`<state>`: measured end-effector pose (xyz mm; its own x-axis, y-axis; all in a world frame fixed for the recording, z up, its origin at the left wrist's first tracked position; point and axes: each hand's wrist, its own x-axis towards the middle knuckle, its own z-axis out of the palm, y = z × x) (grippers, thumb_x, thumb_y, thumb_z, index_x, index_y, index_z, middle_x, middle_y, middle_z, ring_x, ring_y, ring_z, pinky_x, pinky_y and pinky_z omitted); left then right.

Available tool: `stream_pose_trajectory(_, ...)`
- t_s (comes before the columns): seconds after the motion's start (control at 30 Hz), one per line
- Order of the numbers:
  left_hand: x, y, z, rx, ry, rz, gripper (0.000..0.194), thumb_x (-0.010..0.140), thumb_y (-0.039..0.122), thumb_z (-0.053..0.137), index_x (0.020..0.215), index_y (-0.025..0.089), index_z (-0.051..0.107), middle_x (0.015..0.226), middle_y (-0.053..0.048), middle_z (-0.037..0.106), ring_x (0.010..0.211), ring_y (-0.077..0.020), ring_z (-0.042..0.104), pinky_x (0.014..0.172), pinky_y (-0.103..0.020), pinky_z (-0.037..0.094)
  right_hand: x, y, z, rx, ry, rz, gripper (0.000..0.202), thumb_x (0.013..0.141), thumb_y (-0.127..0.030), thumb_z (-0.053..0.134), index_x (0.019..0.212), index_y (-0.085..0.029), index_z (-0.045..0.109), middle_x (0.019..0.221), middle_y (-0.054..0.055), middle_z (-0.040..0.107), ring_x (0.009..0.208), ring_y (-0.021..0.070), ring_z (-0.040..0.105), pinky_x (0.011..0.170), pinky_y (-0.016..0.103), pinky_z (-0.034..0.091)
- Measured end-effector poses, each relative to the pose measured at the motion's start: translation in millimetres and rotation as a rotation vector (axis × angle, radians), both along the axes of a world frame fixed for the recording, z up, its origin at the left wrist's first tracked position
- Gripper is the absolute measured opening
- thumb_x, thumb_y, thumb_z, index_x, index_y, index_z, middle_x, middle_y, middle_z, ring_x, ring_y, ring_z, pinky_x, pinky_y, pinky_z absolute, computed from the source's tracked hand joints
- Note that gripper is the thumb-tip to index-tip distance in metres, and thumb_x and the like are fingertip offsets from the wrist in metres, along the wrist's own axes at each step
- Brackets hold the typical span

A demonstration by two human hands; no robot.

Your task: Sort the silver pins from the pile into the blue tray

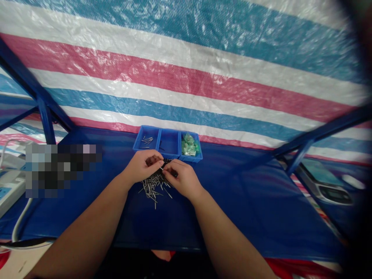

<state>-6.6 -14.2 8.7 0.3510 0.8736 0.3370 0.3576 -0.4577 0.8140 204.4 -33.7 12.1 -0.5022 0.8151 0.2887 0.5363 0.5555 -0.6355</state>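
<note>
Both of my hands meet over a loose pile of thin metal rods (152, 188) on the blue table. My left hand (142, 166) is closed in a pinch, thumb against fingertips. My right hand (183, 176) pinches from the other side, its fingertips close to the left thumb. Between the fingertips shows a small, pale metal rod (162, 168); its full length is hidden by the fingers. Just beyond the hands stands a blue three-compartment tray (190, 159). A few similar rods (147, 140) lie in its left compartment, and crumpled green plastic packets (189, 145) fill the right one.
A striped plastic sheet (186, 77) hangs behind the blue table (247, 209). Blue metal struts (45, 116) rise at both sides. At the left are a power strip (10, 193) with a white cable and a blurred-out object. A scale-like device (331, 190) sits at the right.
</note>
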Motion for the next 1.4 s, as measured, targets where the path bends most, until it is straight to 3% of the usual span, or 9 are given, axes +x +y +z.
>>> stream_pose_trajectory(0.13,2,-2,1.6,-0.035,0.039,-0.095,0.011,0.086,0.024,0.066,0.092,0.018,0.073,0.076,-0.003,0.071,0.065,-0.0133,0.064,0.058,-0.024,0.049,1,1,-3.9,-0.035,0.024,-0.047,0.012,0.095,-0.024,0.06,0.094,-0.019,0.07,0.086,0.003,0.07,0.074,0.0148,0.063,0.068,0.025,0.045)
stream_pose_trajectory(0.43,0,0,-1.8,-0.012,0.024,-0.043,0.013,0.09,0.025,0.063,0.092,0.018,0.074,0.075,-0.002,0.07,0.063,-0.0122,0.062,0.059,-0.024,0.049,0,6,-10.8,-0.091,0.197,-0.144,0.013,0.092,-0.028,0.065,0.093,-0.019,0.074,0.082,0.003,0.075,0.068,0.0154,0.066,0.065,0.026,0.05)
stream_pose_trajectory(0.57,-4,2,-2.0,0.145,-0.045,0.126,0.015,0.09,0.027,0.065,0.097,0.018,0.074,0.082,-0.004,0.072,0.064,-0.0122,0.06,0.061,-0.027,0.049,1,7,-12.5,-0.086,0.256,-0.19,0.014,0.093,-0.029,0.065,0.091,-0.019,0.074,0.08,0.004,0.075,0.069,0.0166,0.068,0.065,0.028,0.052)
stream_pose_trajectory(0.7,-10,8,-3.2,0.283,-0.069,0.422,0.015,0.091,0.028,0.065,0.099,0.019,0.074,0.083,-0.004,0.069,0.068,-0.0145,0.06,0.065,-0.029,0.049,2,8,-13.7,-0.079,0.277,-0.198,0.013,0.091,-0.029,0.066,0.09,-0.019,0.074,0.08,0.004,0.075,0.07,0.0174,0.07,0.067,0.029,0.054)
stream_pose_trajectory(0.87,-18,17,-8.8,0.32,0.167,0.646,0.023,0.082,0.024,0.073,0.105,0.021,0.074,0.099,-0.006,0.072,0.094,-0.0242,0.064,0.092,-0.043,0.048,2,8,-13.8,-0.072,0.22,-0.188,0.012,0.091,-0.028,0.066,0.09,-0.02,0.075,0.08,0.004,0.076,0.07,0.0179,0.069,0.066,0.029,0.054)
stream_pose_trajectory(0.97,-16,15,-6.7,0.347,0.173,0.539,0.012,0.083,0.022,0.07,0.095,0.021,0.073,0.095,-0.005,0.072,0.093,-0.0237,0.064,0.094,-0.043,0.047,1,8,-14.5,-0.088,0.237,-0.2,0.014,0.091,-0.03,0.067,0.09,-0.02,0.076,0.081,0.004,0.076,0.071,0.0181,0.069,0.067,0.029,0.053)
stream_pose_trajectory(1.13,-4,3,2.2,0.317,0.148,0.063,0.01,0.088,0.025,0.067,0.096,0.021,0.071,0.093,-0.004,0.073,0.092,-0.0207,0.065,0.089,-0.039,0.049,1,8,-15.8,-0.156,0.392,-0.246,0.019,0.091,-0.036,0.068,0.089,-0.019,0.076,0.079,0.004,0.075,0.069,0.0172,0.067,0.064,0.028,0.051)
stream_pose_trajectory(1.2,1,0,2.8,0.286,0.165,-0.049,0.01,0.091,0.026,0.065,0.097,0.022,0.071,0.093,-0.004,0.074,0.091,-0.0201,0.065,0.087,-0.038,0.05,1,8,-15.1,-0.182,0.45,-0.264,0.021,0.091,-0.038,0.069,0.089,-0.018,0.076,0.078,0.004,0.074,0.069,0.0167,0.066,0.064,0.028,0.05)
stream_pose_trajectory(1.4,5,-1,-0.6,0.241,0.17,-0.079,0.01,0.093,0.027,0.062,0.093,0.021,0.07,0.091,-0.005,0.073,0.088,-0.0196,0.065,0.083,-0.037,0.051,-3,6,-12.8,-0.257,0.525,-0.245,0.024,0.089,-0.04,0.07,0.083,-0.017,0.075,0.074,0.004,0.073,0.065,0.0148,0.063,0.063,0.027,0.049)
